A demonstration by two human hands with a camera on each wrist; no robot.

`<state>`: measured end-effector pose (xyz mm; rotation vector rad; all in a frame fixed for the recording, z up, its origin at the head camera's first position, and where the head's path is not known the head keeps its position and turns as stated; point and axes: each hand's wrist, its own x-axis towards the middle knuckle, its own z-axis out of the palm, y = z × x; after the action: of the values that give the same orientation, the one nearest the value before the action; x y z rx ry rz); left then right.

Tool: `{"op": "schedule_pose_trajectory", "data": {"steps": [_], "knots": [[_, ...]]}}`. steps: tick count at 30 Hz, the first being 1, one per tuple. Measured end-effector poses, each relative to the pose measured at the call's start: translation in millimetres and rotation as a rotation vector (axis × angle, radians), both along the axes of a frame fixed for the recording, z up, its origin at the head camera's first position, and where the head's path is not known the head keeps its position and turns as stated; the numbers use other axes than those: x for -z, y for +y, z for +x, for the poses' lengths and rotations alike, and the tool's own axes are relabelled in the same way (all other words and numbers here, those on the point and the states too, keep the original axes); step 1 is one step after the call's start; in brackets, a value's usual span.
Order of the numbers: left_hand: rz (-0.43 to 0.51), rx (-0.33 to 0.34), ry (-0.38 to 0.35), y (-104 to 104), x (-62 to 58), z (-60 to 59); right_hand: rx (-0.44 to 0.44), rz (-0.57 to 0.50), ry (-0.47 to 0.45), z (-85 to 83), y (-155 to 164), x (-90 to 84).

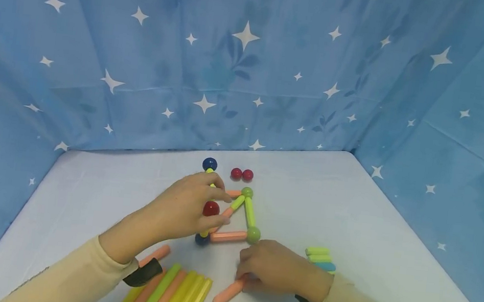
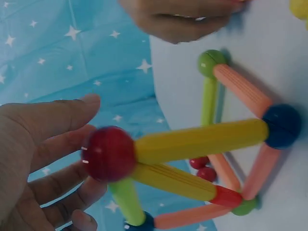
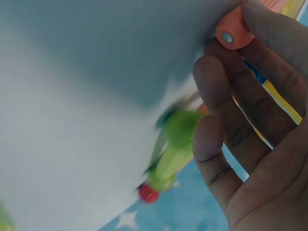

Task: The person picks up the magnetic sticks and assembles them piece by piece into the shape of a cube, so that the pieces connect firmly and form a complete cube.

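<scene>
Near the table's [image 1: 351, 207] middle, the left hand [image 1: 183, 209] pinched the frame's red ball [image 1: 211, 209]; toward the near edge, the right hand [image 1: 274, 267] gripped an orange stick [image 1: 229, 292], probably the next strut, needing alignment with a ball.

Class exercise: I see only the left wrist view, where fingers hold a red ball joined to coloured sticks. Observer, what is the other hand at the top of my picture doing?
Observer: The right hand rests on the table and pinches the end of a loose orange stick.
Operator: Are there spare sticks anywhere?
Observer: Yes, a row of yellow, green and orange sticks lies at the table's near edge, beside the left forearm.
Operator: Any others?
Observer: A small stack of green and blue sticks lies by the right wrist.
</scene>
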<state>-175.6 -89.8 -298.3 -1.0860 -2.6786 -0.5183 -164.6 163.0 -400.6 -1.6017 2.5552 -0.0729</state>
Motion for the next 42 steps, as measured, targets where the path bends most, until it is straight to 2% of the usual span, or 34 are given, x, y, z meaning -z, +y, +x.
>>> {"op": "schedule_pose_trajectory", "data": {"steps": [2,6,10,15,20,26,28,30,33,35,37,39,40,42], "knots": [[-0.016,0.017,-0.06,-2,6.9,-6.2,0.038,0.007,-0.002,-6.9,7,-2.2],[0.018,-0.012,-0.122,-9,18.8,-10.4,0.157,-0.012,-0.05,-22.8,23,-8.0],[0.09,-0.008,-0.115,-14,26.8,-10.5,0.269,-0.089,-0.09,-39.0,32,-20.6],[0.15,0.008,-0.086,-15,34.7,-10.0,0.364,-0.197,-0.008,-51.2,30,-41.6],[0.171,-0.003,-0.044,-13,39.7,-8.6,0.368,-0.255,0.059,-54.2,21,-58.4],[0.195,0.003,-0.022,-8,42.3,-7.9,0.35,-0.271,0.072,-52.0,13,-66.2],[0.191,0.016,0.025,-5,43.9,-8.5,0.354,-0.273,0.068,-50.9,13,-67.1],[0.155,0.011,0.112,-2,46.7,-9.0,0.356,-0.287,0.053,-50.2,13,-67.7],[0.124,-0.013,0.248,3,53.4,-10.0,0.342,-0.312,-0.004,-52.3,13,-68.7],[0.113,-0.045,0.292,4,56.6,-9.5,0.317,-0.348,-0.096,-58.6,15,-68.5],[0.133,-0.063,0.296,4,58.3,-8.9,0.314,-0.393,-0.217,-69.1,19,-67.2],[0.146,-0.076,0.29,3,59.1,-8.2,0.348,-0.442,-0.33,-83.4,25,-63.0],[0.155,-0.079,0.285,2,59.5,-8.0,0.387,-0.461,-0.364,-91.3,27,-59.5],[0.166,-0.08,0.28,1,60.0,-7.7,0.5,-0.455,-0.376,-107.1,31,-50.5]]}}
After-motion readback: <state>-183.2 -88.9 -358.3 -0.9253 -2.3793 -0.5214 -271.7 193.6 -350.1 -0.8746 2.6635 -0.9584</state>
